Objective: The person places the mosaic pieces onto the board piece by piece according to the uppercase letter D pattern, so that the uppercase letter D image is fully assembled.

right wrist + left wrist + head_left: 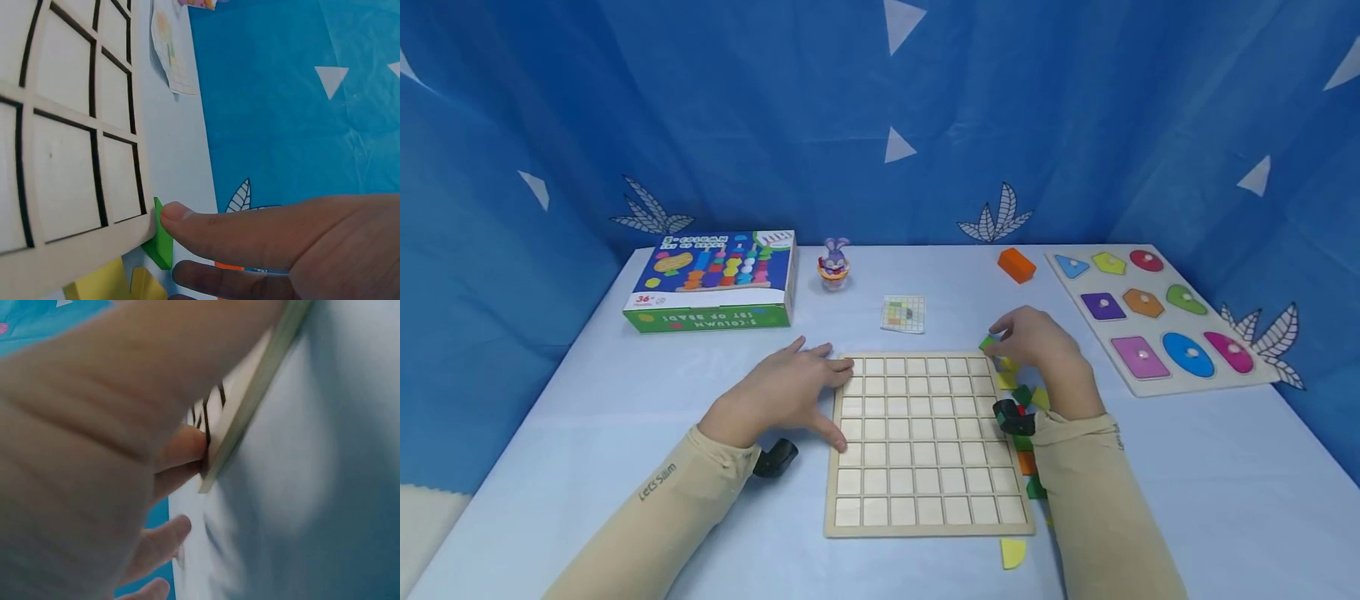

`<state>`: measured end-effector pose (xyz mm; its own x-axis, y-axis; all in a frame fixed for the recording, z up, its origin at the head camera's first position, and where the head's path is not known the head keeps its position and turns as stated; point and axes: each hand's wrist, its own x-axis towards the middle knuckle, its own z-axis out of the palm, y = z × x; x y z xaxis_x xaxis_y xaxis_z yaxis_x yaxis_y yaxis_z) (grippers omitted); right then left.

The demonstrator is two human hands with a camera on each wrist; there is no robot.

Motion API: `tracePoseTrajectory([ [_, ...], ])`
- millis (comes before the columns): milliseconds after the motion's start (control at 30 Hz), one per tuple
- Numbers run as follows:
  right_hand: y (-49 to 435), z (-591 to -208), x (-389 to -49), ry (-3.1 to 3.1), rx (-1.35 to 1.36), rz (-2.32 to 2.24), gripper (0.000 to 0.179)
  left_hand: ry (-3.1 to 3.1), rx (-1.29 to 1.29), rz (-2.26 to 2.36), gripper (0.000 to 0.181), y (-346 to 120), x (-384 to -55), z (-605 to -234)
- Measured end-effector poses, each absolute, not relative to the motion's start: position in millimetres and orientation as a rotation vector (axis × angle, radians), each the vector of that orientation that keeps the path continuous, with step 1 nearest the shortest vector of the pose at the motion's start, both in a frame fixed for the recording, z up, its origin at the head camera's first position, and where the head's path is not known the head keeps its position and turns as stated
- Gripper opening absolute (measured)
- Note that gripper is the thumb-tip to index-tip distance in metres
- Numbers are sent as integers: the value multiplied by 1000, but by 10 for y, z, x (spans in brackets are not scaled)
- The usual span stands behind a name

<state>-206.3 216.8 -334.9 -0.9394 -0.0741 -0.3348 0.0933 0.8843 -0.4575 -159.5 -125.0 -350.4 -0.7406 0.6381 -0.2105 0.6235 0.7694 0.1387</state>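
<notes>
A wooden grid board (928, 530) with bare square cells lies flat on the white table. My left hand (782, 390) spreads over its upper left edge, thumb and fingertips touching the frame. In the left wrist view, fingertips (192, 447) rest on the board's rim. At the upper right corner my right hand (1043, 343) pinches a small green piece (164, 240) between thumb and fingers, close beside the frame. Several coloured pieces lie along the board's right edge, including a yellow piece (1006, 381) and an orange one (1026, 463); my right forearm partly hides them.
A bead-set box (711, 283) stands at the back left, with a bunny figure (833, 265) beside it. A pattern card (903, 314) lies behind the board. Right of it are an orange block (1017, 265) and a shape puzzle (1161, 321). A yellow piece (1012, 553) lies in front.
</notes>
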Motion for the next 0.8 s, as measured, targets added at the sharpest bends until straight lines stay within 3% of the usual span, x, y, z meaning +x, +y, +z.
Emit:
tracePoseTrajectory([
  [500, 2178, -3397, -2061, 2702, 91, -662, 38, 2661, 803, 61, 97, -1268, -1560, -3418],
  [800, 2206, -3414, -2067, 2689, 137, -708, 34, 2631, 794, 80, 104, -1259, -1512, -3388],
])
